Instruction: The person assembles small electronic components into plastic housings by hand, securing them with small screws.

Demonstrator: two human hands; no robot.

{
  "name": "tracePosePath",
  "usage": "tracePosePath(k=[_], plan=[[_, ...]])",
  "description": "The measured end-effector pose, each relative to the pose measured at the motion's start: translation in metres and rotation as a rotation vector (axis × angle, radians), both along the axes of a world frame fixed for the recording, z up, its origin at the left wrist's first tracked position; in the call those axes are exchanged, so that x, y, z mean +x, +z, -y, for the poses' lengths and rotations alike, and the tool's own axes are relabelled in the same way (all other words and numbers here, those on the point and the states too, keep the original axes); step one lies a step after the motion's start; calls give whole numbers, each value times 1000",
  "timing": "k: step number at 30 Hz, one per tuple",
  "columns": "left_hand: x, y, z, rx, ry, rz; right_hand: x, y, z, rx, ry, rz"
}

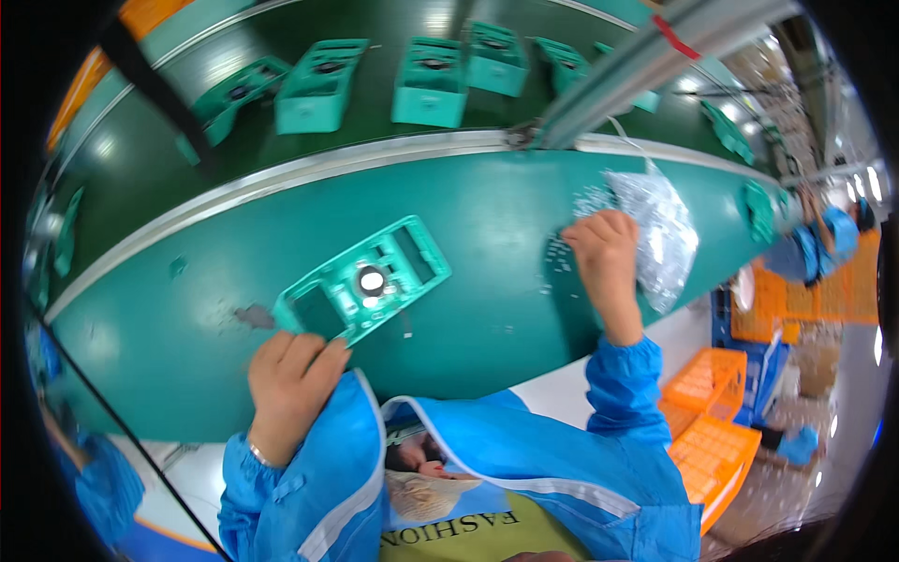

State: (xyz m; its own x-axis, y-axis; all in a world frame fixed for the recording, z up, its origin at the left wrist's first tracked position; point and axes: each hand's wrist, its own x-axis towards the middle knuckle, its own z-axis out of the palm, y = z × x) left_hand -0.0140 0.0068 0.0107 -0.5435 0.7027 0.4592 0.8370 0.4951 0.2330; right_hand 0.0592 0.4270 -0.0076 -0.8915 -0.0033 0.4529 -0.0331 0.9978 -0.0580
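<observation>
A teal plastic housing (426, 245) lies at a slant on the green bench, with a round black part (372, 281) with a bright white centre set in its middle. My left hand (292, 379) grips the housing's near left corner, fingers curled over the edge. To the right, my right hand (607, 253) reaches down among many tiny clear-white pieces (559, 251) scattered on the bench. Its fingertips are pinched together, and whatever they hold is too small to make out. Right beside that hand lies a clear plastic bag (667, 234) filled with whitish bits.
Behind a metal rail (309, 175), several similar teal housings (429, 94) rest on a dark green conveyor. A metal post (646, 70) slants over the far right. Orange crates (712, 459) stand at the lower right. Other people (819, 245) in blue work at both sides.
</observation>
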Motion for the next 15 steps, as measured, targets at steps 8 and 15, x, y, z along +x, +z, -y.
tracePosePath(k=[8,15], plan=[[2,2,-2,16,-50,22,-31,27,74,-242,162,-2],[3,-2,-1,16,-40,23,-88,6,149,-547,376,59]])
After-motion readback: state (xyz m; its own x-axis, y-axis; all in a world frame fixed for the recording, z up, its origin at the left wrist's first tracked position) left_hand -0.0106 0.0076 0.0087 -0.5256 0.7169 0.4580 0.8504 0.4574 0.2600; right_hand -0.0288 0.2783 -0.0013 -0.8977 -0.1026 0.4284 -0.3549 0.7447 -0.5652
